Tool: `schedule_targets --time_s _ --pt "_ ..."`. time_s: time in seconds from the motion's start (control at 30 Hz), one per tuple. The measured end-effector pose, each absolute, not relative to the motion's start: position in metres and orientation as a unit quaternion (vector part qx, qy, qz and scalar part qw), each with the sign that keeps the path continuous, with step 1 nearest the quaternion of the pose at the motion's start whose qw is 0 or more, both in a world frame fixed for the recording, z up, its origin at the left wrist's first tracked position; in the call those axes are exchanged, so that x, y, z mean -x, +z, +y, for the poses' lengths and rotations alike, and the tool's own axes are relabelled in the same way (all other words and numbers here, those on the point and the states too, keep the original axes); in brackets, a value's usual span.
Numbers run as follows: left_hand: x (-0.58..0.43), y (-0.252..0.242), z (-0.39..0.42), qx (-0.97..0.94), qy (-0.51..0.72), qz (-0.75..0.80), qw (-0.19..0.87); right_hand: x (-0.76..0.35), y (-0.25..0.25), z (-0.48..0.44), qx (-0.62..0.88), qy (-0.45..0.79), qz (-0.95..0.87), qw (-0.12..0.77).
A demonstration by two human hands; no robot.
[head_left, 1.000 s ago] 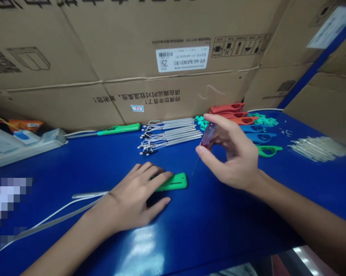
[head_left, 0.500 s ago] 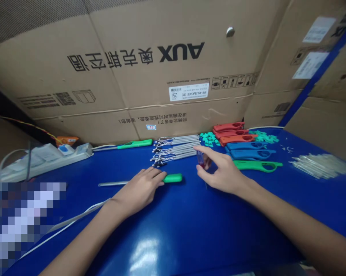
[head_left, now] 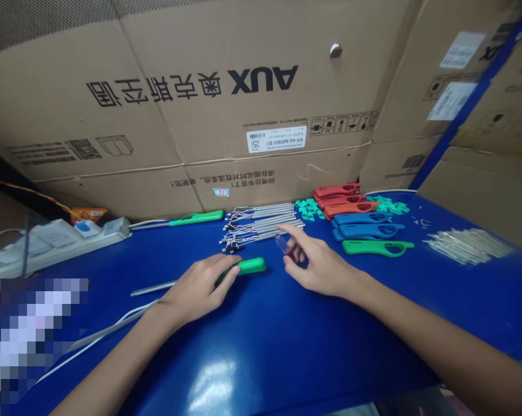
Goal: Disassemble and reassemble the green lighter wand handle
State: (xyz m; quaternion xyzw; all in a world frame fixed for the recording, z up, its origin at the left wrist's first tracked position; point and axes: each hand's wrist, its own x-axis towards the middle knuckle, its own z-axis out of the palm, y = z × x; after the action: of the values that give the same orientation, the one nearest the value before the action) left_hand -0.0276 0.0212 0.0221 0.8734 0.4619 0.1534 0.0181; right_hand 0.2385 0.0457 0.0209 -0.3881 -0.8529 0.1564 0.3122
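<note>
My left hand (head_left: 199, 287) lies on the blue table (head_left: 261, 346), its fingers resting flat over a green-handled tool (head_left: 248, 266) whose metal rod sticks out to the left. My right hand (head_left: 317, 263) sits just to the right of it, fingers curled round a small screwdriver with a clear red handle (head_left: 283, 243). Just beyond both hands lies a row of silver rods with wires (head_left: 261, 225).
Red, blue and green plastic handles (head_left: 365, 222) lie at the back right beside small teal caps (head_left: 309, 209). Clear tubes (head_left: 466, 242) lie far right. Another green-handled tool (head_left: 195, 218) and a power strip (head_left: 52, 240) sit back left. Big cardboard boxes (head_left: 243, 115) wall the back.
The view has pulled back and tilted up. My right hand has come down from above the table to rest on it with the small screwdriver. My left hand stays on the green tool.
</note>
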Motion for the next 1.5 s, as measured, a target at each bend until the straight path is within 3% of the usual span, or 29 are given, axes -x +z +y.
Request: schedule_targets --time_s 0.57,0.77,0.97,1.17,1.5 --pt "0.034 0.028 0.026 -0.898 0.107 0.424 0.042 -0.241 0.026 0.047 0.433 0.115 -0.887 0.112" --pt "0.052 0.033 0.037 -0.882 0.123 0.454 -0.014 -0.24 0.029 0.046 0.439 0.11 -0.887 0.094" --pt "0.091 0.05 0.097 -0.841 0.144 0.517 -0.066 -0.24 0.029 0.045 0.439 0.11 -0.887 0.093" --pt "0.111 0.048 0.153 -0.812 0.136 0.564 -0.067 -0.24 0.028 0.046 0.438 0.109 -0.888 0.089" --pt "0.125 0.025 0.178 -0.807 0.121 0.576 -0.05 -0.242 0.027 0.047 0.435 0.111 -0.89 0.076"
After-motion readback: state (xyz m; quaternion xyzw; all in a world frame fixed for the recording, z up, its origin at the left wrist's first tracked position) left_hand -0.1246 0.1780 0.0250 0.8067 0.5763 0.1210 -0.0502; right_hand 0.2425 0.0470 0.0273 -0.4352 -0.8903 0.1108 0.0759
